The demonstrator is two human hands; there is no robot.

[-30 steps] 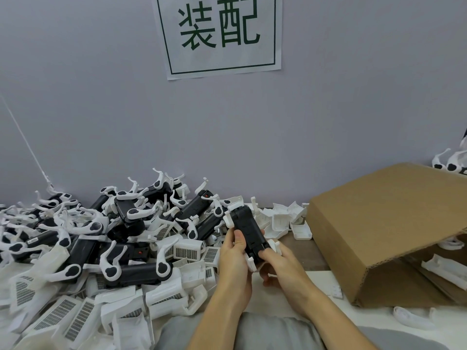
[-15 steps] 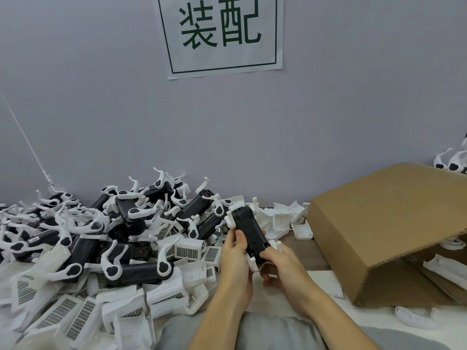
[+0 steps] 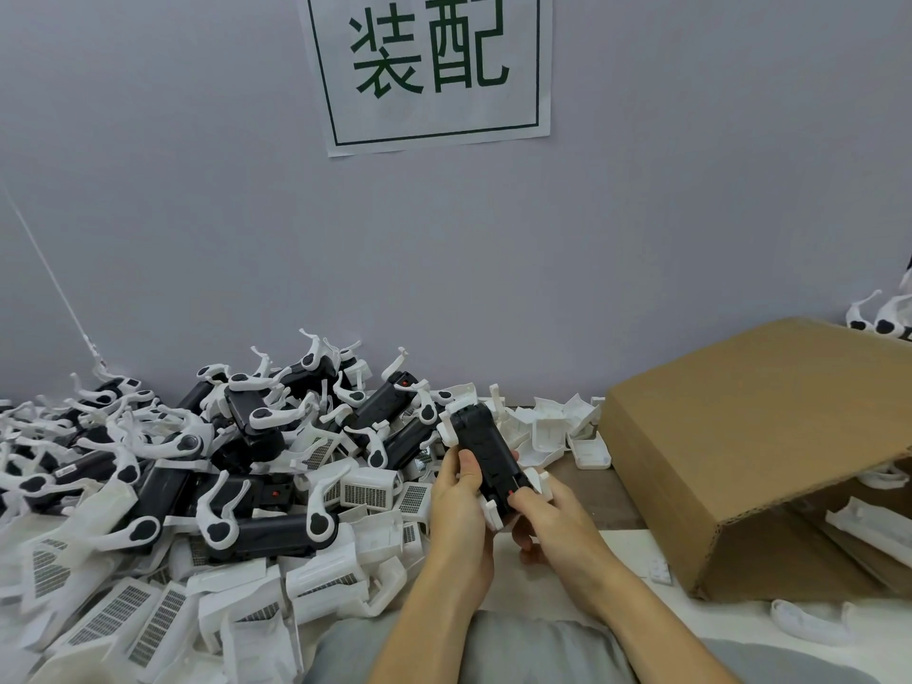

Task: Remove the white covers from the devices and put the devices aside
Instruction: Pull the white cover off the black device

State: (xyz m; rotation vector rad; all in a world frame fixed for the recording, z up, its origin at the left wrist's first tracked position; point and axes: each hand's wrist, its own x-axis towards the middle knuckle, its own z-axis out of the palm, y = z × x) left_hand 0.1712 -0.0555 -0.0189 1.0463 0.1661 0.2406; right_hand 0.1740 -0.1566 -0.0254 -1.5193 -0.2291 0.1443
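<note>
I hold one black device (image 3: 486, 451) upright above the table edge, with white cover parts still showing at its top and lower end. My left hand (image 3: 456, 506) grips its left side, thumb on the black face. My right hand (image 3: 548, 515) pinches its lower end from the right, thumb near a small red mark. A heap of black devices with white arms (image 3: 237, 446) fills the left of the table. Loose white covers (image 3: 128, 619) with grilles lie in front of that heap.
A cardboard box (image 3: 730, 436) lies on its side at the right, its open mouth holding white parts (image 3: 868, 530). More white covers (image 3: 552, 427) sit behind my hands by the wall. A curved white piece (image 3: 809, 624) lies near the front right. A paper sign (image 3: 429, 66) hangs above.
The device and both hands have stayed almost in place; my right thumb has crept slightly up the device's lower end.
</note>
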